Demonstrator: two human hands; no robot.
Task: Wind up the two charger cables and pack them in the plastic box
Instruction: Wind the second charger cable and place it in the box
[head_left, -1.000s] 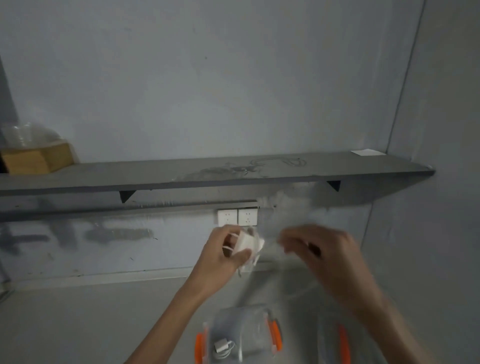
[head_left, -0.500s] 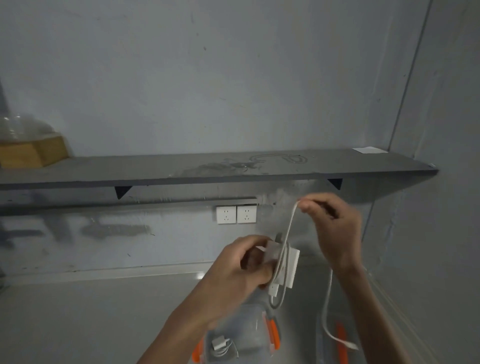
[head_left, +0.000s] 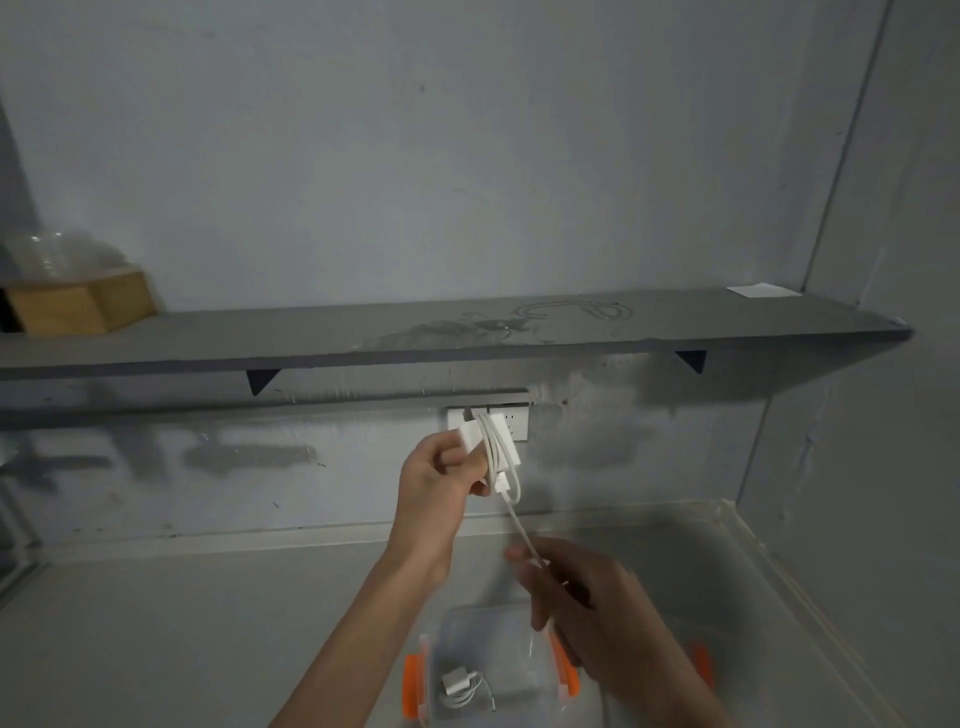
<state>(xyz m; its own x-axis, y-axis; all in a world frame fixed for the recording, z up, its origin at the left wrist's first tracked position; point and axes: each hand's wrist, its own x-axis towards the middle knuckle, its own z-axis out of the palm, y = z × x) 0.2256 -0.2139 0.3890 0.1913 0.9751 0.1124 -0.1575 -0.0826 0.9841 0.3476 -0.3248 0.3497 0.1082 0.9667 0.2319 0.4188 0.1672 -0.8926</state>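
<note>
Left hand (head_left: 441, 480) gripping half-wound charger (head_left: 491, 441), right hand (head_left: 576, 592) below pinching its cable (head_left: 522, 530), above plastic box (head_left: 483, 670)

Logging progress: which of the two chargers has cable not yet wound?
The held charger, gripped by the left hand; its cable trails down to the right hand. The boxed charger lies coiled in the plastic box.

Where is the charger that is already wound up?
Head view, bottom centre: the wound charger lies inside the clear plastic box, toward its left side near an orange clip, just below and left of the right hand.
</note>
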